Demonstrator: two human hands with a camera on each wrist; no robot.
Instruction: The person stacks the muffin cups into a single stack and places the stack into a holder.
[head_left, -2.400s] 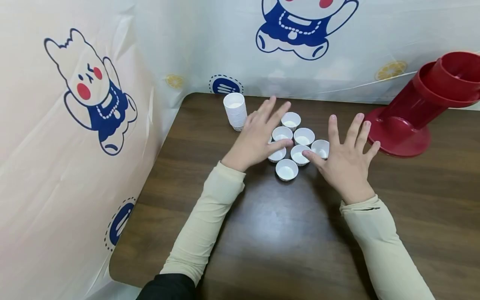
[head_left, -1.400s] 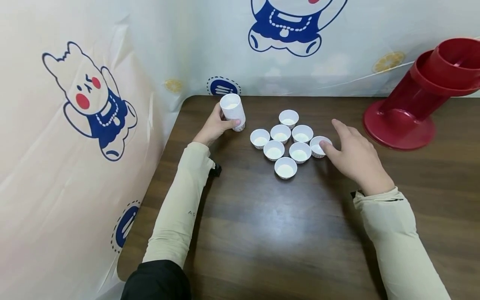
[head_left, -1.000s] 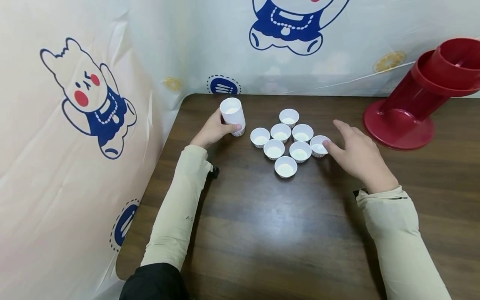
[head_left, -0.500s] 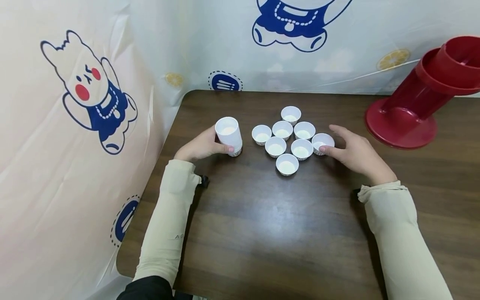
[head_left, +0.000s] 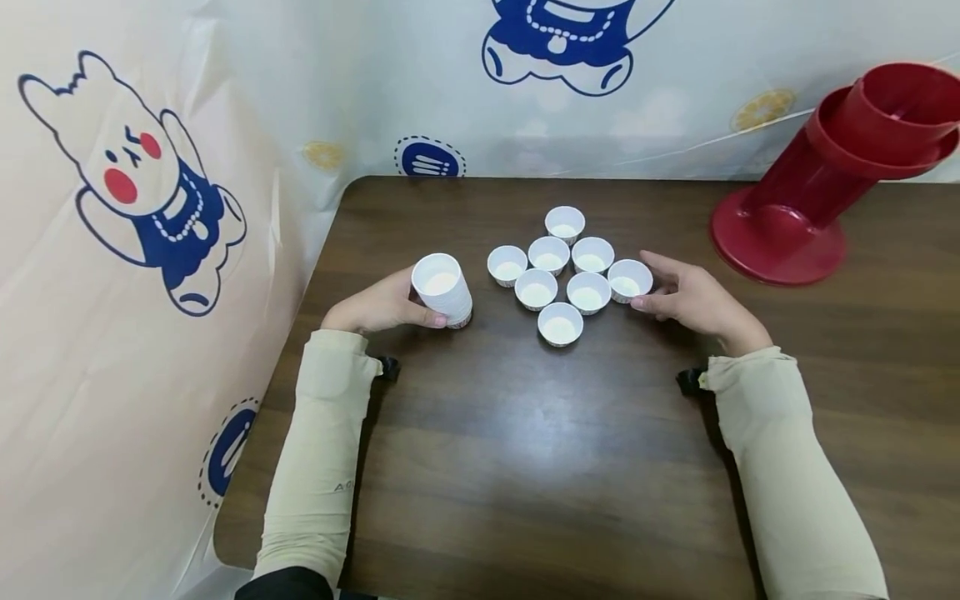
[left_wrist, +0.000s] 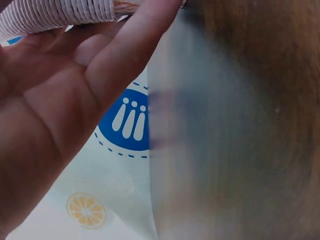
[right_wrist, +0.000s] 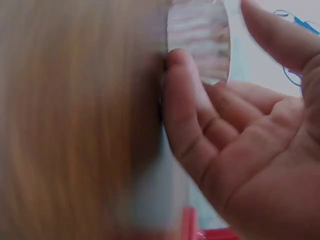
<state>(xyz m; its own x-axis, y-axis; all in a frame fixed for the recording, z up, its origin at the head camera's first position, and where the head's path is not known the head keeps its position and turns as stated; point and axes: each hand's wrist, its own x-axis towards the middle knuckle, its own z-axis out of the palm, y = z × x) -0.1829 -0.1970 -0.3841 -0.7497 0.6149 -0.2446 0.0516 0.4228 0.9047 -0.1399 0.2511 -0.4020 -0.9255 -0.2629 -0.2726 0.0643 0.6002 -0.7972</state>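
Observation:
My left hand (head_left: 378,304) grips a tall stack of white paper baking cups (head_left: 442,287), thumb across the near side and the other fingers mostly hidden behind it. The left wrist view shows the stack's ridged sides (left_wrist: 60,12) above the palm. Several single white cups (head_left: 561,323) stand in a close cluster to the right of the stack, openings up. At the rightmost cup (head_left: 630,279) is my right hand (head_left: 693,300), fingers loosely bent beside its right side. In the right wrist view a bent finger overlaps the cup's ridged wall (right_wrist: 200,35), with the thumb apart from it.
A dark red cylindrical holder (head_left: 795,200) on a round base stands at the back right of the brown wooden table (head_left: 510,467). Light printed cloth (head_left: 360,92) hangs behind the table and along its left side.
My left hand leaves the cluster, grasps the cup stack and brings it toward me. My right hand lowers from spread fingers above the cups to the rightmost cup's side.

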